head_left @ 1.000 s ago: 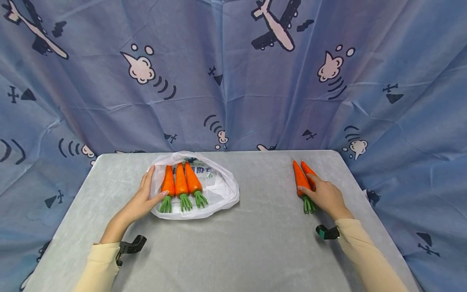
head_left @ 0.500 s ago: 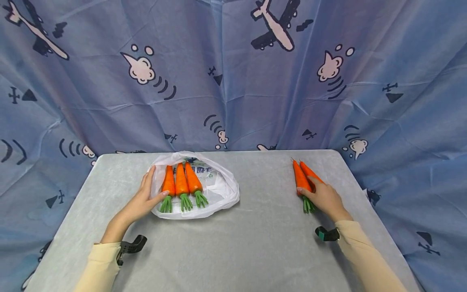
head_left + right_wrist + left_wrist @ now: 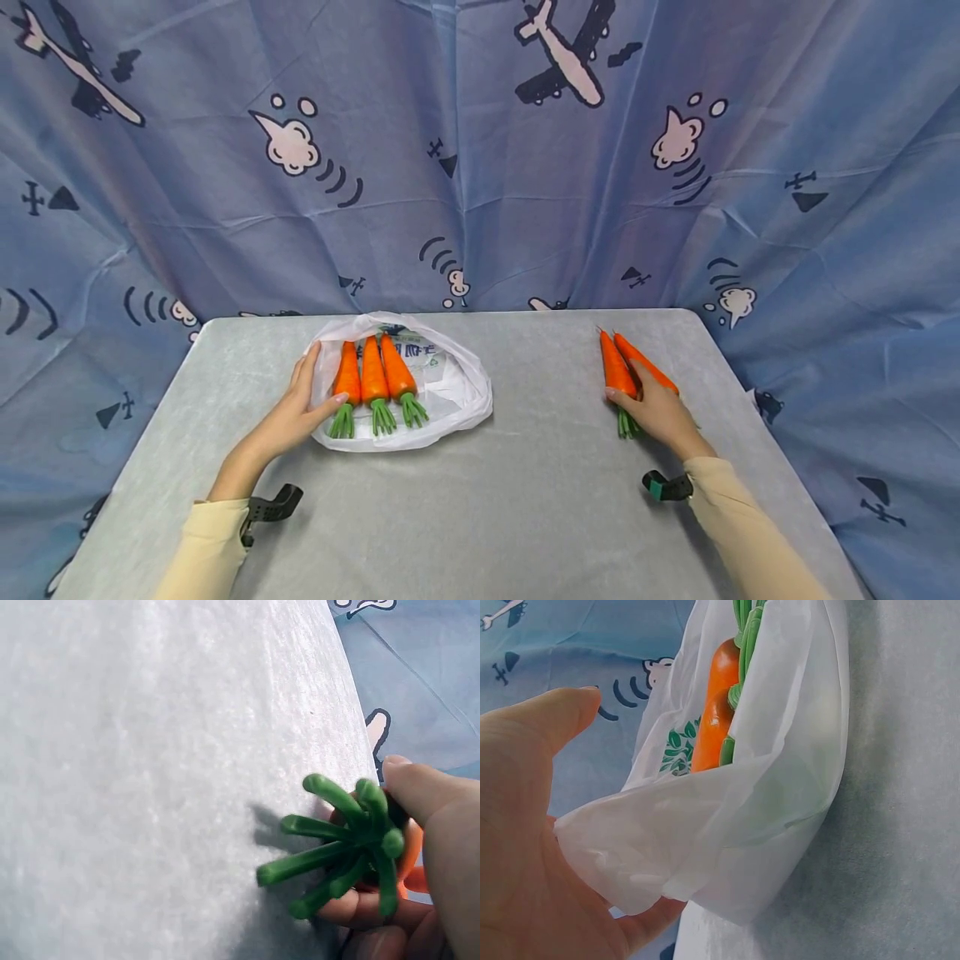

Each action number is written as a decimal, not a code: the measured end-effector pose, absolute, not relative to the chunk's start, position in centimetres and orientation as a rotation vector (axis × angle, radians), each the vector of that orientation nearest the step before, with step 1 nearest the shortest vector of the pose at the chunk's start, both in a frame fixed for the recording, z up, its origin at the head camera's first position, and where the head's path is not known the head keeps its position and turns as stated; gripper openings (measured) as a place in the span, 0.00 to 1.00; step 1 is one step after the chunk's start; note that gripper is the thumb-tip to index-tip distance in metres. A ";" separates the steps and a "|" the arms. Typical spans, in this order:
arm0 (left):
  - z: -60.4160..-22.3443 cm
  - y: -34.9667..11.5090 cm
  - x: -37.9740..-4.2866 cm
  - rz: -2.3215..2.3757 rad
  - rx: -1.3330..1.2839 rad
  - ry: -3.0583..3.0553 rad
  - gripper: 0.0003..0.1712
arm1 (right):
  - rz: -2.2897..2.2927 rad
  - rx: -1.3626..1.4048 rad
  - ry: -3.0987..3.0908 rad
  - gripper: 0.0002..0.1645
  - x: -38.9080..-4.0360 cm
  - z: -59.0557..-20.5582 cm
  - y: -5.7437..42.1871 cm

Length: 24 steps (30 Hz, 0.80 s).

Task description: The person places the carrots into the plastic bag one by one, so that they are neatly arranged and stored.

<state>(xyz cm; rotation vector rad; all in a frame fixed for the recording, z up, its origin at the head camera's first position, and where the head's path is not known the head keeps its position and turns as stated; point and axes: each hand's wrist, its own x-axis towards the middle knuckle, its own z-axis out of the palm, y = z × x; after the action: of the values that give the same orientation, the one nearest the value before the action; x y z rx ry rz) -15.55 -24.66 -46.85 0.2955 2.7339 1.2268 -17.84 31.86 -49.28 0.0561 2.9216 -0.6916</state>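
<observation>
In the head view my left hand (image 3: 292, 417) rests against the left side of a white plastic bag (image 3: 457, 423). Its fingers lie nearly straight along the outside, and the thumb spreads over the opening. Three orange carrots (image 3: 372, 371) with green stems lie side by side in the bag. On the right, my right hand (image 3: 663, 415) grips a carrot (image 3: 617, 367), thumb on its left side and fingers on its right. The stems (image 3: 352, 844) point toward the right wrist camera. Another carrot (image 3: 648, 367) slants beside it, its lower part partly hidden by the hand.
A grey-white cloth covers the table (image 3: 495, 500). Its far edge meets a blue curtain (image 3: 480, 150) printed with aeroplanes. Green print shows inside the bag, and its rim stands up around the carrots.
My right hand has shifted slightly left with the gripped carrot. The carrot beside it has swung to a wider slant and shows more. My left hand and the bag stay in place.
</observation>
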 end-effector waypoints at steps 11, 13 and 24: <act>-46.9 -24.6 -15.5 1.224 0.289 2.736 0.58 | -0.732 0.084 2.930 0.55 -17.7 -49.5 31.8; -46.8 -24.5 -15.5 1.224 0.291 2.736 0.58 | -0.735 0.092 2.947 0.55 -17.6 -49.5 31.8; -47.0 -24.5 -15.6 1.228 0.293 2.738 0.58 | -0.777 0.114 3.010 0.52 -17.6 -48.9 31.0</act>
<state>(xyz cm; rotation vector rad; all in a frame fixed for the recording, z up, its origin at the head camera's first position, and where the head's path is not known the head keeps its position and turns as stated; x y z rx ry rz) -15.59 -24.54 -46.97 0.2926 2.7377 1.2285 -17.60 30.97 -48.88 0.1144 3.0105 -0.7766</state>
